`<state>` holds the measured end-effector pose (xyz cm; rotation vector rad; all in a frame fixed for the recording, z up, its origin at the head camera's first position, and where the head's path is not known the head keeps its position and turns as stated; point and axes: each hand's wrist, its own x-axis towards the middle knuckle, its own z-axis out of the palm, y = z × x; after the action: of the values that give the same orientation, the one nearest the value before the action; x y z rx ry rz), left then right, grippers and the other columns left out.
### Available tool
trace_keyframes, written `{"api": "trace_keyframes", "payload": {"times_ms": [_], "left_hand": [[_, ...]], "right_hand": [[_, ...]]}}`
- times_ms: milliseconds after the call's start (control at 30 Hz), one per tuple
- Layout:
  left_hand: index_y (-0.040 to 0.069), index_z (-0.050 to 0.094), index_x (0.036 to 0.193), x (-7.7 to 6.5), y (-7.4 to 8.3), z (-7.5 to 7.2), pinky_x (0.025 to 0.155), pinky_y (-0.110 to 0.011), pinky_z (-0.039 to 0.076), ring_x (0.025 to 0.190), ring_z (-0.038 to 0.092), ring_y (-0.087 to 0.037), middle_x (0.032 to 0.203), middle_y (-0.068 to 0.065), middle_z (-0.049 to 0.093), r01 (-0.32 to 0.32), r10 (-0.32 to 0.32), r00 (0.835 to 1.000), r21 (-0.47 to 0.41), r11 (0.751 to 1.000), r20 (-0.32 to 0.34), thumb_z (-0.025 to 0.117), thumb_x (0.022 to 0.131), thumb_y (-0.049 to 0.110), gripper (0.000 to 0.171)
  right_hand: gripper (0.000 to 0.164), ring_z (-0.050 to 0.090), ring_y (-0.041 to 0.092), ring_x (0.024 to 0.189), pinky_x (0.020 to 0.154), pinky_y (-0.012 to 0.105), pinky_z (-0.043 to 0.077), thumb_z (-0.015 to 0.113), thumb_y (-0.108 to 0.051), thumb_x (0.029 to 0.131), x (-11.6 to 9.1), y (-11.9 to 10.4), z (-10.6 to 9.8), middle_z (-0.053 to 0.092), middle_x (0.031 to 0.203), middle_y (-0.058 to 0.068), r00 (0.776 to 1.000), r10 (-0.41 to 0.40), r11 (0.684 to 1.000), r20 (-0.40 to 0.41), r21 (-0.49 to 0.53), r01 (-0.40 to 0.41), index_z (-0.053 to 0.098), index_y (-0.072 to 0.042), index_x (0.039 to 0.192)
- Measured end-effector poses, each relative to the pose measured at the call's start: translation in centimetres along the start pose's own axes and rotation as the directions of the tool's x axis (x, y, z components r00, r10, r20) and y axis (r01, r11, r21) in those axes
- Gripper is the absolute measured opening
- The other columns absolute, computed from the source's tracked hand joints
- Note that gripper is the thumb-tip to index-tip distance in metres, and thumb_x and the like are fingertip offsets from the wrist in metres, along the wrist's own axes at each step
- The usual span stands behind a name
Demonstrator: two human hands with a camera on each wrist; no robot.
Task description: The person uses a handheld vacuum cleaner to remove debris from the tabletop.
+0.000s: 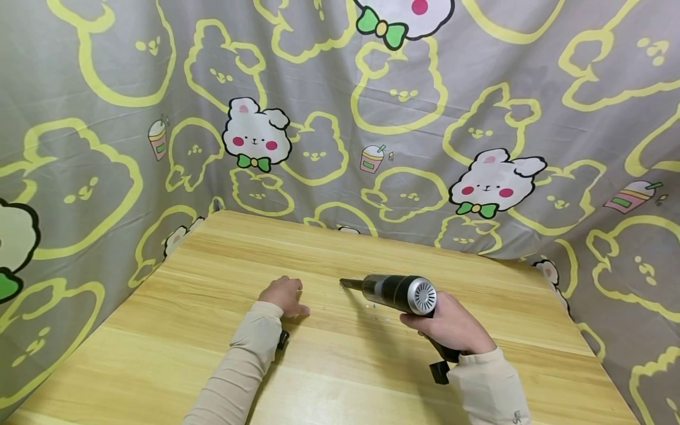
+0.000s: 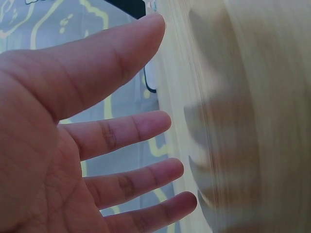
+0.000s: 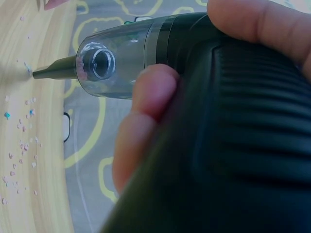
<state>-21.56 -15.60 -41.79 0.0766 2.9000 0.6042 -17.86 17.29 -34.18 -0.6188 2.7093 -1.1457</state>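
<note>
While patterned curtain (image 1: 319, 82) hangs round the wood-grain bench (image 1: 159, 336), handheld vacuum (image 1: 390, 291) is held over the bench, right of centre: black, silver vented end cap (image 1: 425, 296), ribbed handle (image 3: 257, 121). Right hand (image 1: 458, 324): fingers wrapped round the handle. Left hand (image 1: 283, 296): fingers extended and spread, nothing held, just above the bench. Clear dust cup (image 3: 129, 51): short round tube (image 3: 101, 64) inside, pinkish patch at front, can't tell what. Tapered black nozzle (image 3: 57, 69) angles down to bench; contact unclear. Pink, white and blue scraps (image 3: 25, 146) scattered near its tip.

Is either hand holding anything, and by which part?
The right hand holds the small vacuum by its ribbed handle; the left hand holds nothing.
</note>
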Motion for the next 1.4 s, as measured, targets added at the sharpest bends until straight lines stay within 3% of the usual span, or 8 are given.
{"api": "trace_keyframes", "payload": {"times_ms": [1400], "left_hand": [[0.002, 0.056, 0.125, 0.02, -0.47, -0.43, 0.095, -0.055, 0.046, 0.117, 0.048, -0.042, 0.129, -0.024, 0.053, 0.013, -0.013, 1.000, -0.023, 1.000, 0.006, 0.077, 0.078, 0.033, 0.060]], "right_hand": [[0.045, 0.058, 0.015, 0.063, 0.060, 0.034, 0.050, 0.078, -0.028, 0.075, -0.22, -0.59, -0.10, 0.065, 0.078, 0.006, 1.000, -0.004, 0.999, -0.013, -0.037, 0.003, 0.063, -0.004, 0.111]]}}
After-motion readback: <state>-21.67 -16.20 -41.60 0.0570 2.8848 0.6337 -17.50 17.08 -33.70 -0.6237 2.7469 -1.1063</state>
